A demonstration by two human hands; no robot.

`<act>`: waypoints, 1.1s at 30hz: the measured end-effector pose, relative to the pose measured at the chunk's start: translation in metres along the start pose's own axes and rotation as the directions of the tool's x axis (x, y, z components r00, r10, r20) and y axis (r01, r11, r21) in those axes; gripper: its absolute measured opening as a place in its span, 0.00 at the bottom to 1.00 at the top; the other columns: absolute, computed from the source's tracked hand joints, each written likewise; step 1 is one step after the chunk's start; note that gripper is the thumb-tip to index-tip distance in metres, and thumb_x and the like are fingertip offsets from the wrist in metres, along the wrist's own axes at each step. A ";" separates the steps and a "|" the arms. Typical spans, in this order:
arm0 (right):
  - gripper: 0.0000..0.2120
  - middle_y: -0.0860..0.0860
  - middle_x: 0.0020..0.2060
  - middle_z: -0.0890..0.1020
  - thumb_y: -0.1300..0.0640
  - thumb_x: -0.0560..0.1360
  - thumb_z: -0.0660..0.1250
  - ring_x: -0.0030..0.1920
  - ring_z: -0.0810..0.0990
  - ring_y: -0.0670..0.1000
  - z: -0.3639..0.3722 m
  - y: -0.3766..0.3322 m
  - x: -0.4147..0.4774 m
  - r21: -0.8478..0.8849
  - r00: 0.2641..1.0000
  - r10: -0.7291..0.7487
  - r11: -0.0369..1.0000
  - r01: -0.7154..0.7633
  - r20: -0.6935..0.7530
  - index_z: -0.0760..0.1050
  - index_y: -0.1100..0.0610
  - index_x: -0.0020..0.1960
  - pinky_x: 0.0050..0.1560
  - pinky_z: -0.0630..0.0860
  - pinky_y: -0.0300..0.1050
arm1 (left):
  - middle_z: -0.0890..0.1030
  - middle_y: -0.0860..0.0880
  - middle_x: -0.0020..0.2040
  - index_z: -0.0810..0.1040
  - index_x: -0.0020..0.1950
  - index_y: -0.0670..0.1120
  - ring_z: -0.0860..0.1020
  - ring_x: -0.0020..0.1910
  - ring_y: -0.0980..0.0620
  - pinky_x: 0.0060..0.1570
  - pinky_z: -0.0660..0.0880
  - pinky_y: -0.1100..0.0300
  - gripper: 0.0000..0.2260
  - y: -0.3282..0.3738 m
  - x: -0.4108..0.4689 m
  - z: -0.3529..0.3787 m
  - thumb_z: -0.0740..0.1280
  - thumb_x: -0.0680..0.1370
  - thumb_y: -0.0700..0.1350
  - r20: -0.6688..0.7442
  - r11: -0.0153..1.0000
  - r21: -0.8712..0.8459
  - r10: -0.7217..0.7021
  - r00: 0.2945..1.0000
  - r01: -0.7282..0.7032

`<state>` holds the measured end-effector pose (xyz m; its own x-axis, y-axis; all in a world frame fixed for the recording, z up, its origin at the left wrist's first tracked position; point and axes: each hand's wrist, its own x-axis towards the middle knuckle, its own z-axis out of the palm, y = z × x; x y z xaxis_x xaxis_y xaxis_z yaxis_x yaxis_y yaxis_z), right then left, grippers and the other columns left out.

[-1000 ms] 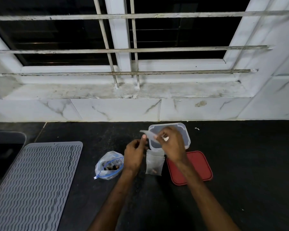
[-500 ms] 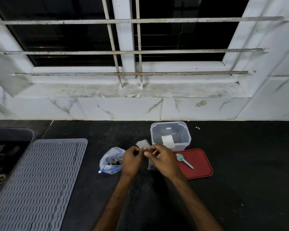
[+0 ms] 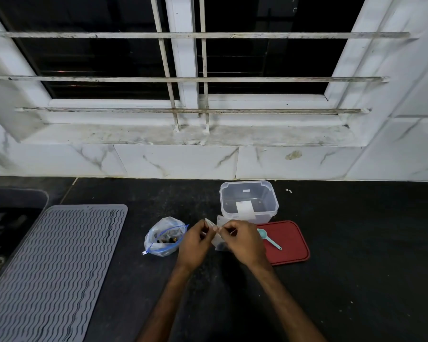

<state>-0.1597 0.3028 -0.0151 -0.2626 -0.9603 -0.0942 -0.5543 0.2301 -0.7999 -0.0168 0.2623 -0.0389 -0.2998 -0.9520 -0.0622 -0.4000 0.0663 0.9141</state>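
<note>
Here, one small pouch [image 3: 219,241] between left hand [image 3: 194,245] and right hand [image 3: 245,243]; one spoon [image 3: 267,238].

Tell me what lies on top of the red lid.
A teal spoon lies on the red lid, bowl toward the right hand. That hand covers the lid's left corner, so anything there is hidden.

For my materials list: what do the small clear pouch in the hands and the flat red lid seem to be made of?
The small clear pouch looks like thin glossy plastic film: it creases and is see-through. The flat red lid seems rigid matte plastic, judging by its moulded rim.
</note>
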 end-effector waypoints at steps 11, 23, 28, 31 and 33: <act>0.12 0.46 0.47 0.82 0.51 0.76 0.68 0.44 0.82 0.47 0.001 -0.008 -0.004 -0.254 0.986 -0.161 0.952 0.169 0.049 0.66 0.49 0.54 0.40 0.79 0.44 | 0.77 0.52 0.41 0.78 0.43 0.46 0.76 0.40 0.54 0.39 0.73 0.60 0.07 0.006 -0.001 -0.002 0.66 0.77 0.48 -0.037 0.965 0.261 -0.014 0.999 0.023; 0.11 0.46 0.43 0.79 0.56 0.72 0.71 0.42 0.77 0.46 -0.012 -0.008 0.002 -0.252 0.999 -0.037 0.967 0.043 0.027 0.69 0.50 0.47 0.33 0.67 0.33 | 0.77 0.56 0.52 0.73 0.52 0.53 0.78 0.49 0.57 0.48 0.79 0.56 0.13 0.000 0.000 -0.009 0.72 0.70 0.45 -0.051 0.955 0.294 0.050 0.997 -0.033; 0.08 0.46 0.42 0.82 0.52 0.73 0.71 0.42 0.81 0.45 -0.012 -0.011 0.000 -0.156 0.995 -0.036 0.986 0.051 0.098 0.73 0.50 0.48 0.43 0.80 0.46 | 0.80 0.57 0.55 0.78 0.59 0.52 0.78 0.55 0.61 0.56 0.77 0.55 0.11 -0.008 -0.003 -0.009 0.65 0.78 0.41 0.053 0.981 0.107 0.159 0.986 -0.164; 0.06 0.48 0.43 0.82 0.54 0.75 0.69 0.42 0.80 0.47 -0.017 -0.009 0.002 -0.204 0.999 -0.019 0.979 0.027 0.040 0.73 0.51 0.50 0.41 0.78 0.43 | 0.79 0.58 0.60 0.76 0.64 0.54 0.77 0.61 0.60 0.60 0.75 0.62 0.15 -0.006 -0.011 -0.012 0.69 0.77 0.49 0.125 0.988 -0.089 0.140 0.982 -0.130; 0.06 0.49 0.44 0.82 0.54 0.76 0.68 0.42 0.79 0.48 -0.020 -0.010 0.002 -0.264 0.999 -0.036 0.964 0.034 -0.001 0.72 0.52 0.52 0.38 0.73 0.38 | 0.74 0.62 0.66 0.70 0.70 0.56 0.72 0.65 0.64 0.63 0.70 0.69 0.28 -0.009 -0.012 -0.011 0.75 0.72 0.52 0.203 0.988 -0.082 0.145 0.968 -0.131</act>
<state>-0.1702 0.3021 0.0044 -0.2433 -0.9678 -0.0650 -0.7518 0.2305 -0.6178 0.0003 0.2700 -0.0416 -0.5242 -0.8516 -0.0090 -0.2853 0.1657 0.9440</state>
